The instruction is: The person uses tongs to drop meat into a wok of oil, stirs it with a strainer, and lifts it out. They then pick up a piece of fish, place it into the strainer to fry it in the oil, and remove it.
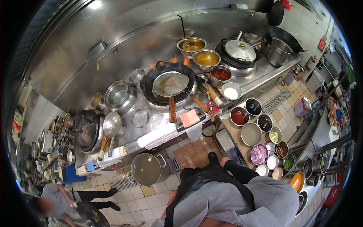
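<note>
My right hand [225, 162] shows as a small patch beyond a black sleeve, near the prep counter; its fingers cannot be made out. Beside the apron, a bit of skin that looks like my left hand or forearm [172, 196] is visible, its fingers hidden. Nothing can be seen in either hand. In front of me, a black wok [148, 84] sits on the burner with flames behind it. A wire-mesh strainer [177, 84] and a wooden-handled utensil [172, 109] rest across it. A pink folded cloth [190, 118] lies at the stove's edge.
A large pot of cloudy liquid [146, 169] stands on the floor to the left. Bowls of sauce [239, 116], chopped onion [259, 154] and greens [289, 162] crowd the right counter. A lidded wok [239, 51] sits far right. Another person [56, 198] works at lower left.
</note>
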`<state>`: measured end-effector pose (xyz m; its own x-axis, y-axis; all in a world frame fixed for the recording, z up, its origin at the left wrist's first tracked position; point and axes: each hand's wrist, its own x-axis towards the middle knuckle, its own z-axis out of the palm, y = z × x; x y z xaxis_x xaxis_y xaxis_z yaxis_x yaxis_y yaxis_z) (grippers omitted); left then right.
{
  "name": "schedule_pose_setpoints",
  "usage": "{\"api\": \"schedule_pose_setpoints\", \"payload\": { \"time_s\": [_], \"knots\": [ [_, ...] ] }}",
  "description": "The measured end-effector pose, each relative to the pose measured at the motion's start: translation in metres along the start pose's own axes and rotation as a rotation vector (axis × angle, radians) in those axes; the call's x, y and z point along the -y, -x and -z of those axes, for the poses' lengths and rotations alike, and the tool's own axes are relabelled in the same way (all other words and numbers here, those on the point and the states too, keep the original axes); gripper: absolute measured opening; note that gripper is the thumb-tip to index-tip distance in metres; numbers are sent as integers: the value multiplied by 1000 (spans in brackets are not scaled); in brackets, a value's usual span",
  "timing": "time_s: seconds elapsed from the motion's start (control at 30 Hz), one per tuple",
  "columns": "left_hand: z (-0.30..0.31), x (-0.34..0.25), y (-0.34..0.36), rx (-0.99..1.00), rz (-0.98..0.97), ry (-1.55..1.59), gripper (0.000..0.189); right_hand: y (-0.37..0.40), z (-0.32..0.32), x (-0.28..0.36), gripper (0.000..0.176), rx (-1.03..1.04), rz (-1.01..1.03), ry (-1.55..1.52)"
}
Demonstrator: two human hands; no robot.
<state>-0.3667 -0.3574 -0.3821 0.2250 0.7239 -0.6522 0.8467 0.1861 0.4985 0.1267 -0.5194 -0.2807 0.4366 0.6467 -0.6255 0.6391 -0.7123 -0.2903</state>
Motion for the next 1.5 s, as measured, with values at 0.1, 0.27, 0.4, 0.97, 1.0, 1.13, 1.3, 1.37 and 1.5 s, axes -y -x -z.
{"api": "schedule_pose_setpoints", "payload": {
  "time_s": [0.1,0.27,0.4,0.97,1.0,1.13,1.3,1.37,1.5],
  "knots": [
    [-1,0,-2,-2,1,-1,32,4,7,4,37,33,-7,11],
    [-3,0,-3,2,-2,-7,32,14,18,9,38,56,-22,-35],
    [-3,-4,0,2,-4,-14,32,-6,-5,-3,39,48,-24,18],
    [-8,0,-5,15,-20,-39,31,9,1,-1,40,-19,2,3],
    [-9,3,-3,21,-21,-43,31,11,1,2,40,-16,-4,-9],
    [-9,2,-4,29,-24,-48,30,5,0,2,39,1,-46,-42],
    [-7,5,-3,48,-31,-64,30,16,11,7,39,17,-59,-81],
    [-7,7,-2,54,-35,-70,30,18,9,9,40,-2,-85,-119],
    [-4,7,-3,62,-35,-75,30,14,0,7,39,-85,-36,-106]
  ]
}}
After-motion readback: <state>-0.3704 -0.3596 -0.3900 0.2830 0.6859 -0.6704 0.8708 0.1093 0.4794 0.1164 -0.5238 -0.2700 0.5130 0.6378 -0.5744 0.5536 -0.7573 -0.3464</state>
